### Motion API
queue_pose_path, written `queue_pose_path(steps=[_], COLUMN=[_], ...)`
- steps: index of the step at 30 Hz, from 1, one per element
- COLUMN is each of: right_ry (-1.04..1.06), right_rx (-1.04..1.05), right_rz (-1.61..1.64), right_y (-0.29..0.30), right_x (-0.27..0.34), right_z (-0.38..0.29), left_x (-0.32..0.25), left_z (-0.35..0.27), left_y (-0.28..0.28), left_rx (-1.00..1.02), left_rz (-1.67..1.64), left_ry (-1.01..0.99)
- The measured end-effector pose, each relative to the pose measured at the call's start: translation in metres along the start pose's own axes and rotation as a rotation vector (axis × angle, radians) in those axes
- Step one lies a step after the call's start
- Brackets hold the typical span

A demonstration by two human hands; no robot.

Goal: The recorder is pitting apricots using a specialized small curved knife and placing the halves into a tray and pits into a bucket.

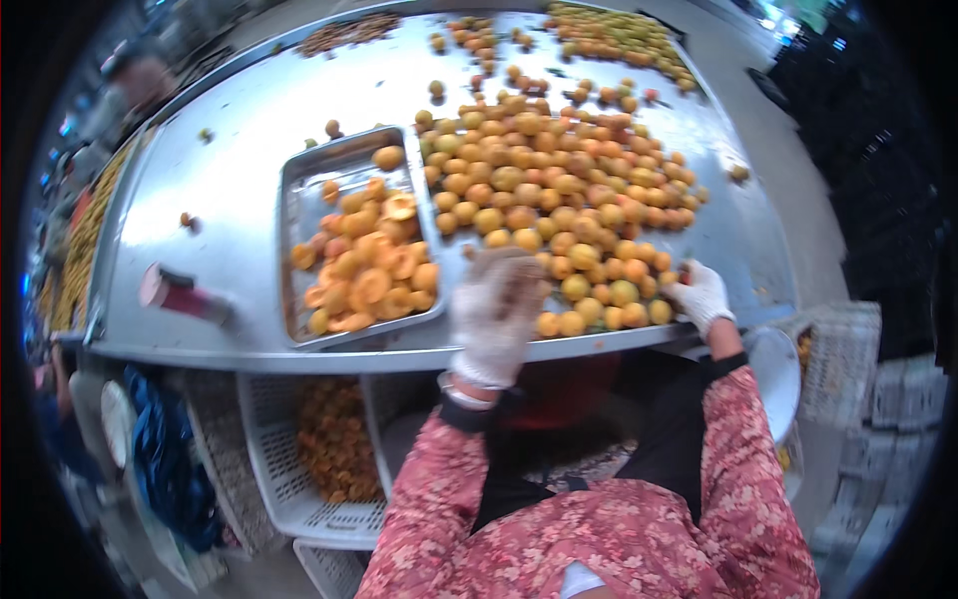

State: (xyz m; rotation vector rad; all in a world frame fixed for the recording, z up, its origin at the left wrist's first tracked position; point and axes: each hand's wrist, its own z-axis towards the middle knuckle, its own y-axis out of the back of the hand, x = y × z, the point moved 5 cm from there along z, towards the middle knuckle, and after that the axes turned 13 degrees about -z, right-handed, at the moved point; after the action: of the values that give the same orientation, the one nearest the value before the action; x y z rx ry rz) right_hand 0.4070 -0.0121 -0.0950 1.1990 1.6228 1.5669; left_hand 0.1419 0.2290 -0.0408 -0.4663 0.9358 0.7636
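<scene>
My left hand [498, 311], in a stained white knit glove, is raised beside the right rim of a metal tray; blur hides whether its fingers hold something. At the near right edge of the fruit pile, my right hand [697, 294], also gloved, has its fingertips against a small reddish thing too unclear to name. A large heap of whole orange-yellow apricots [539, 176] spreads over the metal table [224, 150]. Halved, pitted apricots [370, 258] and a few that look whole fill much of the rectangular metal tray [288, 224].
A pink cup-like container [183, 294] is on the table's left part. Dark pits [348, 35] and greener fruit [629, 34] lie along the far edge. Below the table, a white plastic crate [262, 449] holds orange-brown pieces. Stacked crates [842, 359] stand at right; a blurred person [142, 82] is at upper left.
</scene>
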Motion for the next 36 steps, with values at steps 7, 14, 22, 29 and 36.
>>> queue_pose_path(steps=[7,14,22,29,36], right_ry=[-0.113,0.239,0.123,0.236,0.365], right_rx=[-0.025,-0.012,0.135,0.127,0.224], right_rz=[0.706,1.01,1.079,1.057,1.215], right_y=[0.04,0.058,0.062,0.077,0.074], right_x=[0.022,0.121,0.127,0.137,0.152], right_z=[-0.042,-0.097,-0.102,-0.08,-0.077], left_x=[0.003,0.012,0.006,0.01,0.008], left_z=[-0.014,-0.03,-0.017,-0.003,0.003], left_y=[-0.05,-0.081,-0.078,-0.062,-0.053], left_rx=[0.223,0.304,0.184,0.171,0.089], left_rz=[0.004,-0.817,-0.974,-0.898,-0.973], left_ry=[0.038,0.8,0.719,0.584,0.653])
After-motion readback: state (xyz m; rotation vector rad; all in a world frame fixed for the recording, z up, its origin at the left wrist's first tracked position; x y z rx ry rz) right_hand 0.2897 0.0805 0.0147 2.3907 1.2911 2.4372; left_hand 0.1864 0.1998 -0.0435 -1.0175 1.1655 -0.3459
